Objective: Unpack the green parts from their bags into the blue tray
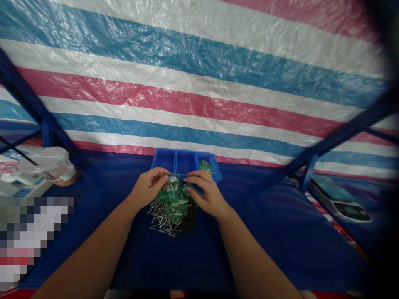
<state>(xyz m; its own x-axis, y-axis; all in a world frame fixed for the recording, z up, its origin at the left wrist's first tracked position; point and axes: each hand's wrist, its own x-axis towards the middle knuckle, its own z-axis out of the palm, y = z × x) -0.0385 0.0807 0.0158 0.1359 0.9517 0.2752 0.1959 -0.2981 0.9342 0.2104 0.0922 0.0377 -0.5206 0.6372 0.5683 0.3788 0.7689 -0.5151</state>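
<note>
At the middle of the blue counter (pixel 264 236), we are observing green pieces (pixel 176 203) lying on a heap of thin metal pins (pixel 160 218). From 10 o'clock, our left hand (pixel 149 189) is touching the green edge, thumb and fingertips sitting close; whether they are clamping anything, we are failing to tell. From 2 o'clock, our right hand (pixel 208 195) is bordering the pieces, fingers standing apart from the thumb. Toward 12 o'clock, a three-compartment tray (pixel 186 160) is holding similar pieces in its right compartment. Well off at 3 o'clock, a scale (pixel 350 211) is resting.
</note>
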